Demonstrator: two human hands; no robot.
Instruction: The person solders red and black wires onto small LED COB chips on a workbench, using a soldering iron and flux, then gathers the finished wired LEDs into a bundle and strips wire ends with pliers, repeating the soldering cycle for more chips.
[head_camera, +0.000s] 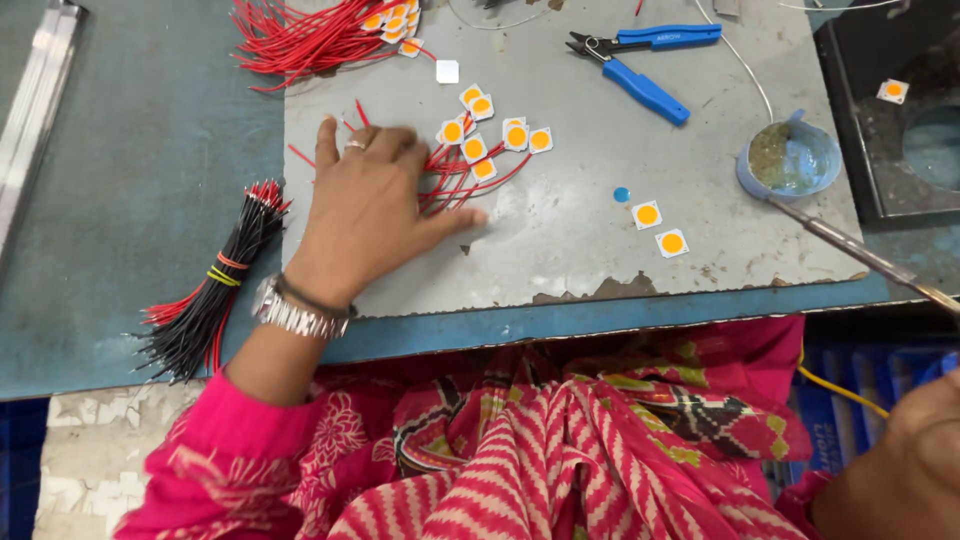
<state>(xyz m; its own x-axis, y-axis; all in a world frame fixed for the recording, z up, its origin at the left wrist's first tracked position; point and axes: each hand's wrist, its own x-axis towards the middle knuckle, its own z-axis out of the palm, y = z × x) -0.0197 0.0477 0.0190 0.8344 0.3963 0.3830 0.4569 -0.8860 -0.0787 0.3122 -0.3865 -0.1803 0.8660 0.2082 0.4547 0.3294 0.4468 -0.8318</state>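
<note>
At lower right, the right hand (905, 465) gripped a thin metal soldering iron (850, 248), fingers hidden. Mid-frame, the left hand (365, 215) lay flat, fingers spread, on small white square chips with red wire leads (478, 160): light, fragile-looking, probably best lifted by the edges.

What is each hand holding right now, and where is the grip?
Left hand holds nothing; it lies flat on red-wired LED chips. Right hand seems to hold the soldering iron by its handle end, but the grip is out of view.
</note>
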